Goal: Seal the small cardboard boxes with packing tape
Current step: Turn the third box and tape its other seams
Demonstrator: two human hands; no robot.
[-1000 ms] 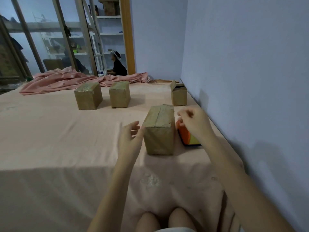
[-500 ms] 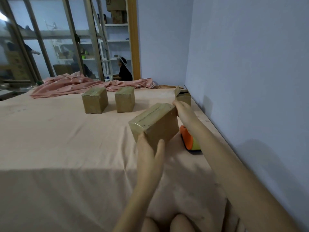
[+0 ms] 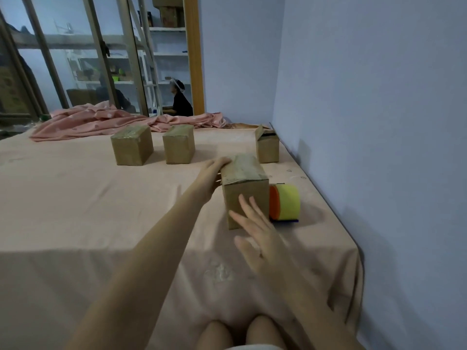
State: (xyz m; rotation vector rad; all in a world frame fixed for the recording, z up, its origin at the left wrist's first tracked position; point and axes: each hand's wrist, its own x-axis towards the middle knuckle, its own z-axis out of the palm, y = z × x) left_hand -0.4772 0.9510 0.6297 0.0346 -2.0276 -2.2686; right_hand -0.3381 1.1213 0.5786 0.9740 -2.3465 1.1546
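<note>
At frame centre, 1 cardboard box [image 3: 245,188] is touched on its left side by the left hand [image 3: 211,176], fingers straight and together; the right hand [image 3: 257,236] is held before it, fingers spread.

A dim room with pale blue walls and a covered desk

A pink cloth [image 3: 75,198] covers the desk, and a crumpled pink blanket [image 3: 101,121] lies at its far edge. Behind are glass panels in wooden frames [image 3: 101,54], white shelves [image 3: 168,54] and a seated person [image 3: 180,102].

Counter [image 3: 75,203] w/ pink cloth cover. On it: 4 small cardboard boxes — nearest [image 3: 246,190], two at rear left [image 3: 132,145] [image 3: 179,144], one w/ flap open near wall [image 3: 267,145]; tape dispenser [image 3: 284,203] beside nearest; bunched pink fabric [image 3: 101,121] at back.
</note>
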